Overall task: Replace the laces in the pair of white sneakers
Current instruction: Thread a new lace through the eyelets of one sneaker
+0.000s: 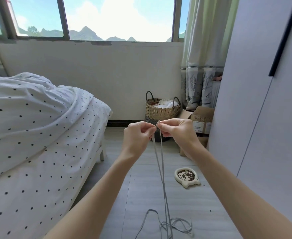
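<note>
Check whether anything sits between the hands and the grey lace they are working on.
Nothing does: the left hand and right hand both already pinch the grey lace at its top. No sneakers are in view.

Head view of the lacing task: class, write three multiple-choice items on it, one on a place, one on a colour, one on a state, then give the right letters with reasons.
1. Where does the pet food dish stand?
A. on the bed
B. on the floor near the wardrobe
C. inside the basket

2. What colour is the lace?
A. grey
B. red
C. black

3. How is the lace's upper end held?
A. lying loose on the floor
B. tied to the bed leg
C. pinched by both hands

Answers:
1 B: the dish sits on the floor beside the wardrobe.
2 A: both hanging strands look grey.
3 C: the left hand and right hand pinch its top together.
</note>
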The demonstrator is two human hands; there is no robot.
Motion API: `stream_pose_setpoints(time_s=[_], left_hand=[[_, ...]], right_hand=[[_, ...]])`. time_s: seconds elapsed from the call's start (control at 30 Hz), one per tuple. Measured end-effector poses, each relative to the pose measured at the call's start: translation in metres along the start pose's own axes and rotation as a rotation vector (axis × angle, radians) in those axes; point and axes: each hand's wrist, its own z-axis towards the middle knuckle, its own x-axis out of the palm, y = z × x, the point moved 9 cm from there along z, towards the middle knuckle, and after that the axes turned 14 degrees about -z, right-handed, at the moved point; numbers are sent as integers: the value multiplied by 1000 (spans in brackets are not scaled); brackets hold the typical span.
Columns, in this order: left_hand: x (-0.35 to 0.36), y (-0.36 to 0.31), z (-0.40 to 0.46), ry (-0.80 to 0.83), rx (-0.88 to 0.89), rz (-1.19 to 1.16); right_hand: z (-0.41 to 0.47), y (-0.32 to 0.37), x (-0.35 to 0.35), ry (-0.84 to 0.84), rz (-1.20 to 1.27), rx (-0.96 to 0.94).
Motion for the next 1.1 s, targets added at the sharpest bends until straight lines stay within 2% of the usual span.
stream_pose_setpoints(time_s=[0.17, 0.3, 0.4, 0.53, 0.6, 0.67, 0.77, 0.9, 0.97, 1.1], left_hand=[[14, -18, -4, 57, 127, 115], [21, -18, -10, 38, 134, 96], [28, 9, -22, 26, 1, -16], [68, 67, -60, 244, -291, -74], [82, 91, -81, 345, -381, -64], [77, 111, -90, 367, -411, -8], [46, 128, -85, 279, -385, 99], [6, 123, -75, 117, -311, 109], [-2, 119, -77, 111, -272, 117], [3, 125, -98, 170, -271, 159]], right_hand=[[-2, -4, -5, 8, -15, 8], [-5, -3, -12, -41, -119, -67], [-8, 3, -12, -42, -149, -118], [-11, 7, -11, -19, -109, -125], [-13, 4, -10, 15, -51, -89], [-14, -3, -13, 47, 67, -37], [-18, -20, -17, 79, 262, 82], [-20, -35, -9, 76, 524, 221], [-21, -33, -2, 80, 639, 233], [-34, -30, 19, 152, 713, 238]])
